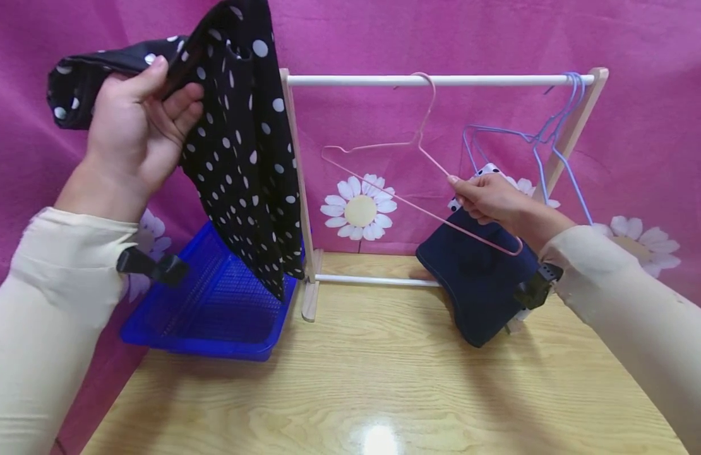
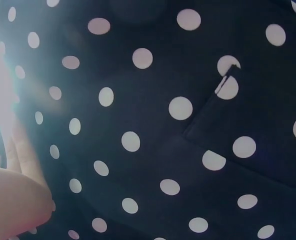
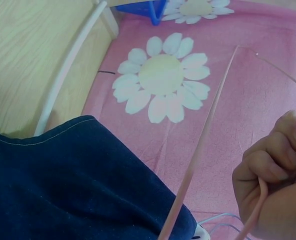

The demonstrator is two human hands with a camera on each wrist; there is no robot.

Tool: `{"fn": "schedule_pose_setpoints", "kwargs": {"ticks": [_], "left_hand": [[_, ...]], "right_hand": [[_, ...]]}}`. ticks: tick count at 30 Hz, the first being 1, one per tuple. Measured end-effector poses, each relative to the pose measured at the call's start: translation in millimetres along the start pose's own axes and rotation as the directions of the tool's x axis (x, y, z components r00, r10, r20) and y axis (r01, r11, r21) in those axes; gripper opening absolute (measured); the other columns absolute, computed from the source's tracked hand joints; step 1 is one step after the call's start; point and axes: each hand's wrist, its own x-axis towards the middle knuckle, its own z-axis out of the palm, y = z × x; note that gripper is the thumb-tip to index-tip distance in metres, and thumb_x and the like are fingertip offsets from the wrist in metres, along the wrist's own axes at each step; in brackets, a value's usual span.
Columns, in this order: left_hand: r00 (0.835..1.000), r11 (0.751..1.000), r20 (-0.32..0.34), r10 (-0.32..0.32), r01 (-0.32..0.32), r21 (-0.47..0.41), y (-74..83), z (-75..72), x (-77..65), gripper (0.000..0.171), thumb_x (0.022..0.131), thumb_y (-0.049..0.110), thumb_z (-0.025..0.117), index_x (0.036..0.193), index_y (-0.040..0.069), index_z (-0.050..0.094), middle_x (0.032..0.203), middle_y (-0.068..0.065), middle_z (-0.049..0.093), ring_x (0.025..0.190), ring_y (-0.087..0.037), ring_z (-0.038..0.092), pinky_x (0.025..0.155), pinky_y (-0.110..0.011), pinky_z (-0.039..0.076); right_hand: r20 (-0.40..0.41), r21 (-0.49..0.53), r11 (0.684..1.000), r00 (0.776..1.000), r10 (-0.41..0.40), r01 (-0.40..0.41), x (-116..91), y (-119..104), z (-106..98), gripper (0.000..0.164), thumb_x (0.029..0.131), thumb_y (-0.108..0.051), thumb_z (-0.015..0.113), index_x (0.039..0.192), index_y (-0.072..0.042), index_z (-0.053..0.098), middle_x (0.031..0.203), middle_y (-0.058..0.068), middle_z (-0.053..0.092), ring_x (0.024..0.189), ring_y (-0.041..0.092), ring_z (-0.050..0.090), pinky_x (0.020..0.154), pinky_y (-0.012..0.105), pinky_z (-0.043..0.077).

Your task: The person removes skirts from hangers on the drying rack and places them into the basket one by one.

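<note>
My left hand (image 1: 137, 120) is raised at the upper left and holds a black garment with white polka dots (image 1: 242, 145). One part drapes over the hand to the left, and the rest hangs down past the rack's left post. In the left wrist view, the dotted cloth (image 2: 153, 125) fills most of the frame, with a seam showing. With curled fingers, my right hand (image 1: 489, 199) grips a pink wire hanger (image 1: 379, 146) near one shoulder end. The hanger's hook is at the rack's white rod (image 1: 350, 81). Beneath the right hand is a navy garment (image 1: 475, 272).
A blue plastic basket (image 1: 214, 347) sits left of the wooden rack post (image 1: 299, 170). Blue hangers (image 1: 555, 133) hang at the rod's right end. Behind the rack is a pink backdrop (image 1: 487, 38) with daisies. Everything stands on a wood-grain surface (image 1: 356, 360).
</note>
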Motion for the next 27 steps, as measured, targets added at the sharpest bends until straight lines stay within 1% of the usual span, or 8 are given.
{"fn": "schedule_pose_setpoints", "kwargs": {"ticks": [3,8,12,16,21,25,27], "left_hand": [[1.0,1.0,-0.03,-0.009,0.01,0.012,2.7,-0.7,4.9,0.013,0.105,0.005,0.048,0.108,-0.004,0.056,0.074,-0.024,0.071,0.053,-0.034,0.069,0.05,-0.039,0.057],[0.998,0.999,-0.069,-0.004,0.007,0.035,4.4,-5.2,11.2,0.01,0.104,0.005,0.049,0.106,-0.003,0.056,0.075,-0.022,0.072,0.053,-0.033,0.07,0.05,-0.038,0.058],[0.996,0.999,-0.091,-0.009,0.014,0.052,5.5,-14.0,16.4,0.01,0.105,0.005,0.049,0.104,-0.002,0.056,0.077,-0.021,0.073,0.055,-0.032,0.071,0.05,-0.037,0.058],[0.992,0.998,-0.127,-0.022,0.03,0.06,5.7,-24.5,22.3,0.01,0.105,0.006,0.049,0.101,-0.001,0.055,0.076,-0.019,0.073,0.055,-0.031,0.071,0.049,-0.036,0.057],[0.986,0.996,-0.166,-0.035,0.049,0.081,1.1,-34.6,28.3,0.009,0.105,0.005,0.049,0.099,0.0,0.052,0.073,-0.019,0.072,0.055,-0.03,0.072,0.048,-0.035,0.057],[0.981,0.992,-0.194,-0.034,0.057,0.113,-3.8,-39.8,32.7,0.008,0.105,0.005,0.048,0.098,0.001,0.05,0.073,-0.018,0.072,0.055,-0.028,0.072,0.048,-0.034,0.057],[0.976,0.991,-0.212,-0.044,0.07,0.114,-5.7,-42.4,35.0,0.008,0.105,0.005,0.048,0.098,0.001,0.05,0.074,-0.018,0.072,0.055,-0.028,0.072,0.048,-0.033,0.058]], "right_hand": [[-0.011,-0.011,1.0,1.0,0.006,-0.006,-0.4,0.2,0.2,0.053,0.106,-0.046,0.045,0.06,-0.019,0.05,0.053,-0.01,0.034,0.048,0.007,0.028,0.047,0.027,0.021],[-0.012,-0.014,1.0,1.0,0.0,-0.001,1.2,2.1,0.4,0.053,0.106,-0.046,0.045,0.06,-0.018,0.05,0.052,-0.01,0.033,0.048,0.007,0.028,0.047,0.028,0.021],[-0.009,-0.008,1.0,1.0,-0.005,0.005,1.8,2.6,1.2,0.053,0.106,-0.045,0.045,0.061,-0.018,0.05,0.052,-0.011,0.032,0.048,0.007,0.028,0.047,0.028,0.022],[-0.008,-0.009,1.0,1.0,-0.005,0.005,2.0,2.4,1.7,0.053,0.106,-0.047,0.045,0.061,-0.019,0.05,0.053,-0.011,0.032,0.048,0.007,0.028,0.047,0.027,0.022],[-0.004,-0.018,1.0,1.0,-0.007,0.007,2.0,2.0,2.5,0.053,0.106,-0.048,0.045,0.06,-0.02,0.048,0.053,-0.012,0.032,0.05,0.007,0.028,0.048,0.028,0.021],[-0.008,-0.017,1.0,1.0,0.001,-0.001,1.7,1.4,2.9,0.054,0.105,-0.049,0.045,0.06,-0.02,0.048,0.054,-0.011,0.032,0.05,0.007,0.028,0.049,0.029,0.022],[-0.007,-0.017,1.0,1.0,0.001,-0.001,2.0,1.2,2.9,0.054,0.105,-0.05,0.045,0.06,-0.02,0.048,0.054,-0.011,0.032,0.05,0.008,0.028,0.05,0.03,0.021]]}}
